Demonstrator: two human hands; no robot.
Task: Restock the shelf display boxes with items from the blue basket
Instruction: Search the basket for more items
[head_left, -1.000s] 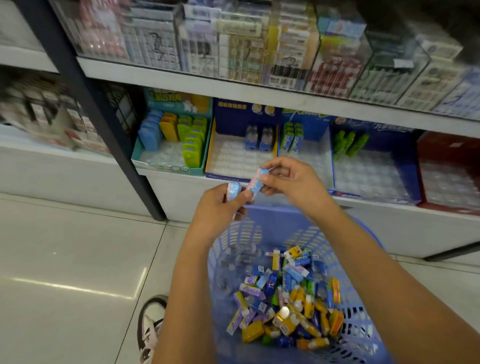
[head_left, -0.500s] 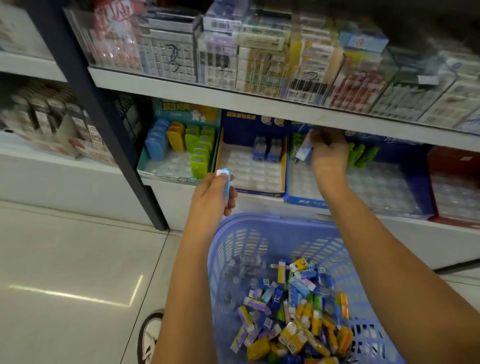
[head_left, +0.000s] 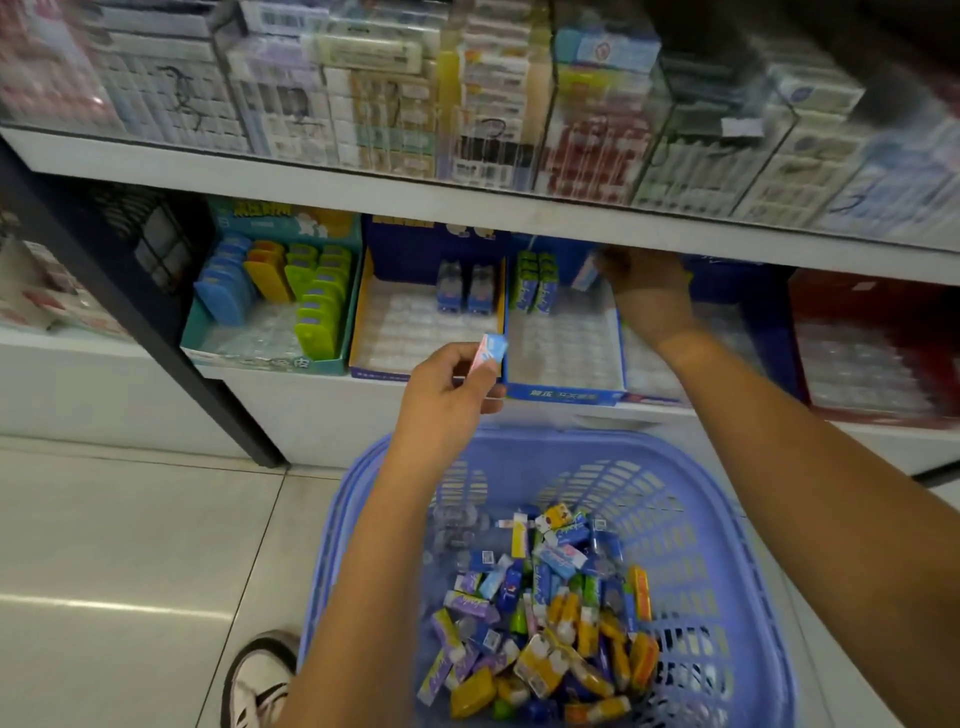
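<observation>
The blue basket (head_left: 691, 467) stands on the floor below me, its bottom covered with several small coloured packs (head_left: 545, 623). My left hand (head_left: 447, 400) pinches a pink-and-blue pack (head_left: 491, 349) in front of the shelf edge. My right hand (head_left: 649, 291) reaches deep into a blue display box (head_left: 566, 392) under the upper shelf and holds a light blue pack (head_left: 586, 273) at the back of it, beside two green packs (head_left: 535, 283). To the left sits another blue box (head_left: 426, 332) holding two blue packs at the back.
A teal display box (head_left: 270, 358) with blue, yellow and green cases sits at the left. A red box (head_left: 872, 332) is at the right. A black upright post (head_left: 135, 312) stands left. The upper shelf (head_left: 467, 202) overhangs the boxes. My shoe (head_left: 260, 680) is beside the basket.
My right hand has carried its pack from above the basket up into the back of the blue display box. My left hand rose slightly toward the shelf edge with its pack.
</observation>
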